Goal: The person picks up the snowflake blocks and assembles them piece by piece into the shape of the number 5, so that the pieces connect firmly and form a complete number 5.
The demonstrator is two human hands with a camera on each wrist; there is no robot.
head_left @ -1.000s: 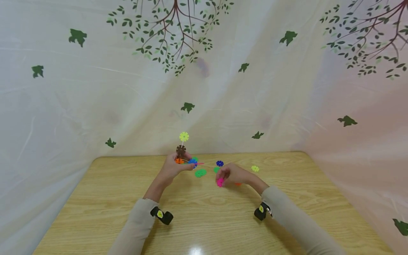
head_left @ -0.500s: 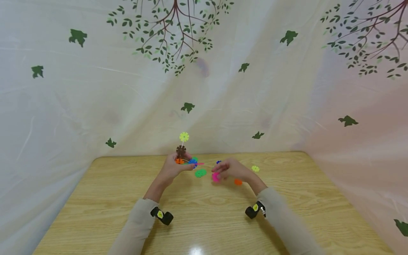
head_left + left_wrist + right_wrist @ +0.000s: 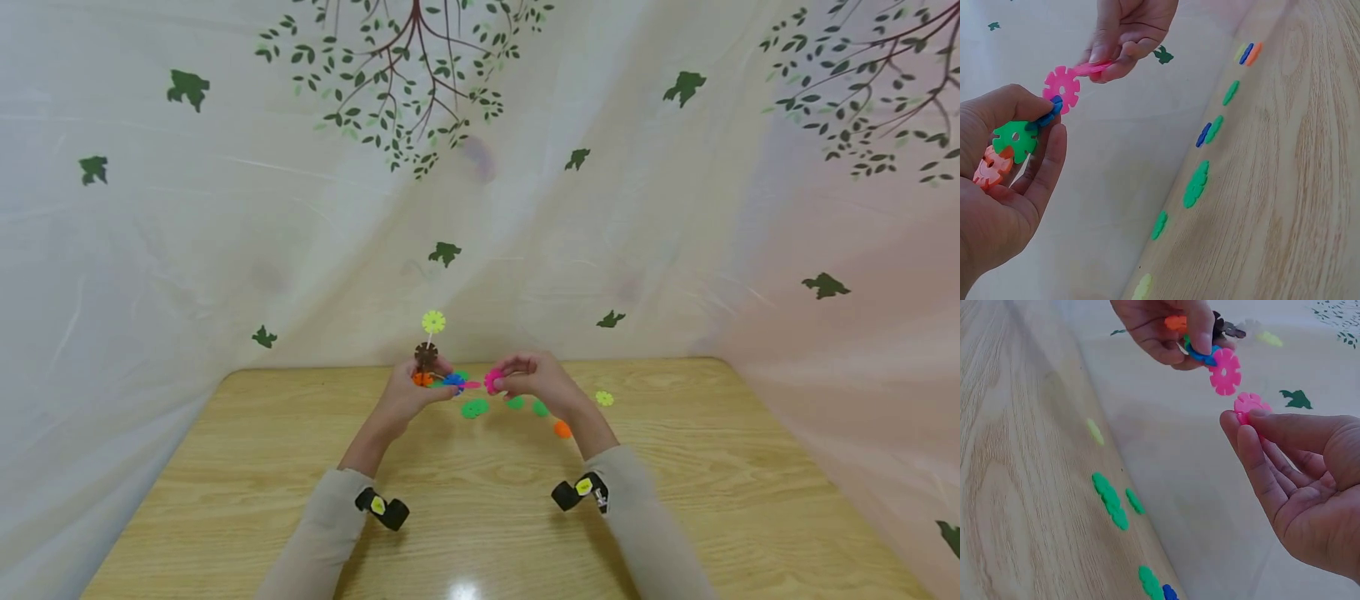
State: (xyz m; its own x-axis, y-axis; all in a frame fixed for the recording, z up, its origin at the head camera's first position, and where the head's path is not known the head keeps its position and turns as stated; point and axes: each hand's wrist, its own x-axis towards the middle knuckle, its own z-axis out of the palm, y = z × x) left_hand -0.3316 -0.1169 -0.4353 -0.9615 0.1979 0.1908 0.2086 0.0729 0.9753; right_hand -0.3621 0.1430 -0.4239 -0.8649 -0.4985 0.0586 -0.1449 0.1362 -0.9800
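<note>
My right hand [image 3: 546,387] has come in toward my left hand [image 3: 402,398], its grip pinching a loose pink slotted disc [image 3: 1250,401]. That disc is now just beside the pink end disc [image 3: 1231,375] of the chain [image 3: 1022,147] my left fingers hold. The 2 look unjoined; I judge the work to be at lining up.

Pale cloth [image 3: 337,242] (leaf-printed) hangs — behind a table [image 3: 480,500].
</note>
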